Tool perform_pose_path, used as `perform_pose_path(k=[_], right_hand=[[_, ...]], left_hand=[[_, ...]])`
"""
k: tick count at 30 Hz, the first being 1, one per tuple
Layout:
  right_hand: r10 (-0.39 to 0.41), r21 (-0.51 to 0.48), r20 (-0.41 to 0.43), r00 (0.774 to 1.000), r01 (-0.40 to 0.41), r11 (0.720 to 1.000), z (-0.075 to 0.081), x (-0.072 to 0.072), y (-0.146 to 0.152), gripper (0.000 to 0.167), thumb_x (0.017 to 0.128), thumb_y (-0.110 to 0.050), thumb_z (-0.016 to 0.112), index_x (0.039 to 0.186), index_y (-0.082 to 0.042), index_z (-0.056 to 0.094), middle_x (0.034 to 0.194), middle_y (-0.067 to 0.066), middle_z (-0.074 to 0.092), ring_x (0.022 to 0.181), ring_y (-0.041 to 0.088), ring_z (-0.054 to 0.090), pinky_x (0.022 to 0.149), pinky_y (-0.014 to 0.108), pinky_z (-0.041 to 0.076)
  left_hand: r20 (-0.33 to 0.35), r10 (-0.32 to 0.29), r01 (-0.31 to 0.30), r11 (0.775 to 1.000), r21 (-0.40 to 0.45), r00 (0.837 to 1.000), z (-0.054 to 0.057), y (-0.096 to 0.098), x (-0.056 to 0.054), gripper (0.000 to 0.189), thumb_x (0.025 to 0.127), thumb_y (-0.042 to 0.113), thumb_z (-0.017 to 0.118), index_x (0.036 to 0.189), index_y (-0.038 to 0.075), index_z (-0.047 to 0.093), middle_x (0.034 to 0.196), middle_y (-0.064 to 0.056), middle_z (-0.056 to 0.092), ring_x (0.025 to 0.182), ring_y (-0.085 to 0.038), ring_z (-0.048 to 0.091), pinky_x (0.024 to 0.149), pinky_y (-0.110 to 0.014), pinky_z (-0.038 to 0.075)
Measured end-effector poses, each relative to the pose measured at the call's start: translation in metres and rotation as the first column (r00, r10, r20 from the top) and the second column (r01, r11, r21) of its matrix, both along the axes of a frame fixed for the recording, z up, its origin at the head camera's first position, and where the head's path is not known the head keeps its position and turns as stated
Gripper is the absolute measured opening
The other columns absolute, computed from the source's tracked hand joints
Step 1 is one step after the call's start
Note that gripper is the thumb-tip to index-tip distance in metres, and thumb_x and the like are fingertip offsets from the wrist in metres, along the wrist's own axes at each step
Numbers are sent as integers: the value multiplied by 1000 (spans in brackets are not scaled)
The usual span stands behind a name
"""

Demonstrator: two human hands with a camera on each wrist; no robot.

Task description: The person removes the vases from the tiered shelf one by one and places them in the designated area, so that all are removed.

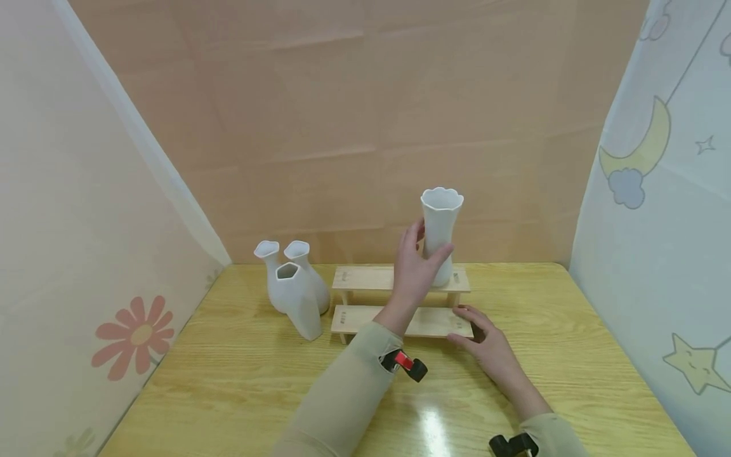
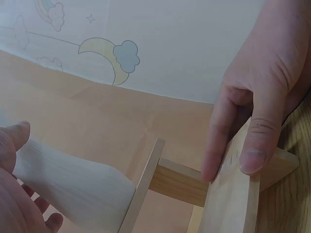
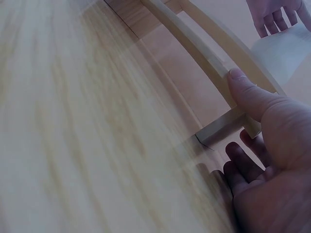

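A tall white vase (image 1: 441,223) with a scalloped rim stands upright at the right end of the upper board (image 1: 365,278) of a two-tier wooden stand. My left hand (image 1: 415,273) grips it round the middle, thumb on the near side and fingers on the far left. In the left wrist view the base of the vase meets the board. My right hand (image 1: 492,349) pinches the right end of the stand's lower board (image 1: 431,322), its thumb on the front edge.
A white vase with several necks (image 1: 297,295) stands on the wooden table (image 1: 228,381), left of the stand. A peach cloth (image 1: 297,127) hangs behind the table, and pale printed cloths (image 1: 645,266) flank both sides.
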State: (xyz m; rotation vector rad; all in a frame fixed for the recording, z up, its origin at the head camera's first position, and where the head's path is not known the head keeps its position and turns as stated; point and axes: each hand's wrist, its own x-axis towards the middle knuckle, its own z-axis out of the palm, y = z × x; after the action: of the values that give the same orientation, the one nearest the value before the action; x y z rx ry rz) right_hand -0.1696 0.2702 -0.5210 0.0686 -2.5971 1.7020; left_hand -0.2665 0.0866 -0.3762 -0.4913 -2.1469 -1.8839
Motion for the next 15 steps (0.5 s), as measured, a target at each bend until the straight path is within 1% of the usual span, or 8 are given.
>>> perform_pose_path(k=[2, 6, 8, 9, 11, 13, 15], right_hand=[[3, 6, -4, 1000, -3, 1000, 1, 0, 0, 74, 101, -48, 81, 164, -20, 54, 178, 8, 30, 165, 39, 23, 126, 32, 31], [2, 3, -18, 1000, -1, 1000, 3, 1, -1, 74, 101, -45, 82, 164, -18, 54, 177, 9, 33, 165, 40, 25, 127, 44, 30], [1, -6, -21, 1000, -1, 1000, 4, 1, -2, 72, 101, -44, 82, 163, -19, 55, 176, 9, 35, 165, 39, 25, 127, 44, 30], [1, -9, -22, 1000, -1, 1000, 5, 1, -2, 72, 101, -43, 82, 163, -19, 55, 176, 9, 35, 165, 39, 25, 127, 39, 30], [0, -14, -22, 1000, 0, 1000, 5, 1, -2, 72, 101, -43, 83, 163, -19, 56, 176, 10, 35, 165, 39, 25, 124, 24, 31], [4, -24, -19, 1000, -5, 1000, 5, 0, -2, 71, 101, -42, 83, 163, -19, 55, 176, 10, 34, 165, 39, 24, 116, 10, 30], [9, -29, -21, 1000, -9, 1000, 5, 0, -2, 72, 101, -41, 83, 163, -18, 55, 177, 12, 33, 165, 40, 24, 108, 2, 28]], left_hand=[[3, 0, 0, 1000, 8, 1000, 0, 1, -1, 74, 97, 29, 89, 162, 20, 54, 146, 1, 61, 138, -23, 56, 115, -59, 50], [1, 16, -16, 1000, -5, 1000, 2, 3, -2, 71, 96, 29, 90, 158, 18, 57, 141, 4, 62, 130, -16, 57, 111, -52, 52], [-6, 24, -24, 1000, -10, 1000, 3, 5, -2, 69, 96, 29, 90, 156, 18, 58, 138, 5, 63, 125, -14, 58, 108, -50, 53], [-7, 26, -26, 1000, -9, 1000, 3, 5, -3, 68, 96, 29, 90, 156, 17, 58, 137, 5, 64, 123, -14, 59, 107, -49, 54], [-9, 30, -30, 1000, -9, 1000, 4, 6, -3, 67, 97, 28, 89, 155, 18, 58, 135, 5, 64, 120, -13, 60, 104, -47, 55], [-11, 38, -38, 999, -8, 999, 4, 6, -4, 65, 97, 26, 89, 155, 17, 58, 135, 4, 65, 118, -13, 63, 102, -45, 57], [-15, 45, -45, 999, -10, 999, 4, 7, -5, 64, 98, 25, 88, 154, 16, 59, 135, 3, 67, 118, -14, 65, 102, -45, 57]])
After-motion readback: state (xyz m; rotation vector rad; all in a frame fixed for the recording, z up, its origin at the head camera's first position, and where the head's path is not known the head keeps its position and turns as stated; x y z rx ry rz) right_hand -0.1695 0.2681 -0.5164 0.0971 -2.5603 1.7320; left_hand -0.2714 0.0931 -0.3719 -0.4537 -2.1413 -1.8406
